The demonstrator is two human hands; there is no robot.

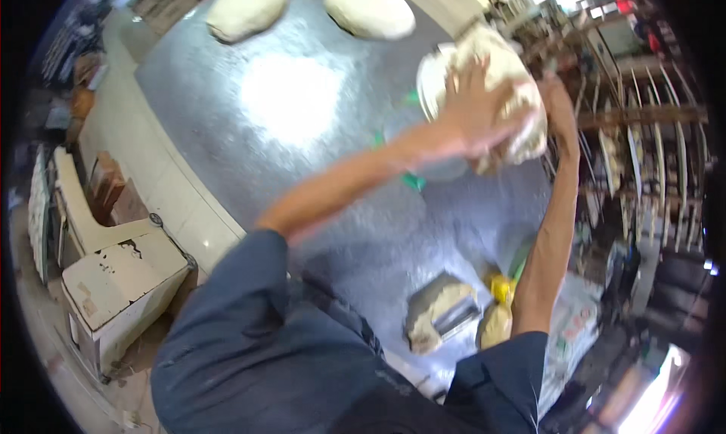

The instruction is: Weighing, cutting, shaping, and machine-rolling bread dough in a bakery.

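A large, pale lump of dough (499, 54) is at the far right of the metal table, between my two hands. My left hand (478, 107) lies across its near left side, fingers spread and pressed into it. My right hand (558, 115) grips the dough's right side, its fingertips partly hidden. Slight motion blur softens both hands. A white round dish or pan (429, 82) shows just left of the dough, partly covered by it. Whether the dough rests on that pan or hangs above it I cannot tell.
Smooth oval dough pieces (369, 10) sit at the table's far edge. Near me on the metal table (219, 116) lie a dough scrap with a metal scraper (456, 317) and a yellow-topped bag (501, 289). A worn cream cabinet (125, 275) stands left; racks (643, 146) stand right.
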